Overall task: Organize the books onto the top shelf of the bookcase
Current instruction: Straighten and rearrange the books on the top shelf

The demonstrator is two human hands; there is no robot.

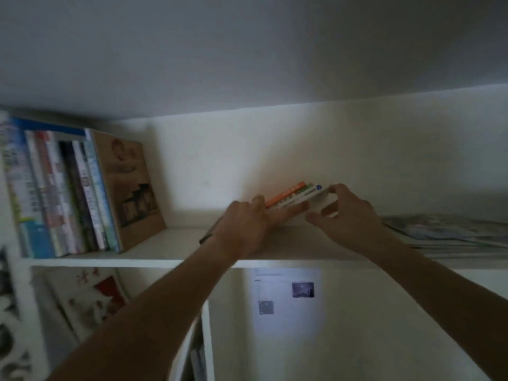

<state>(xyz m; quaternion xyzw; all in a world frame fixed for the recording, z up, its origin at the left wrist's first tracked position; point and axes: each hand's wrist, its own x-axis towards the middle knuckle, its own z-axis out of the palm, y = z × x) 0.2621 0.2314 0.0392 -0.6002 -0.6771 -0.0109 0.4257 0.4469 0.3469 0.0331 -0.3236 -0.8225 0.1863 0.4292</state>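
A pale grey ceiling fills the upper part of the view, dim and without markings. Below the top board, in the left compartment, a white picture book with red shapes on its cover leans against the left wall of that compartment. In the compartment to the right, a sheet of paper hangs flat on the back panel, near its upper edge; it carries two small dark printed squares, too blurred to read. At the far left edge of the view, a white panel with dark ornamental cut-outs runs down beside the outer side of the case, strongly blurred.
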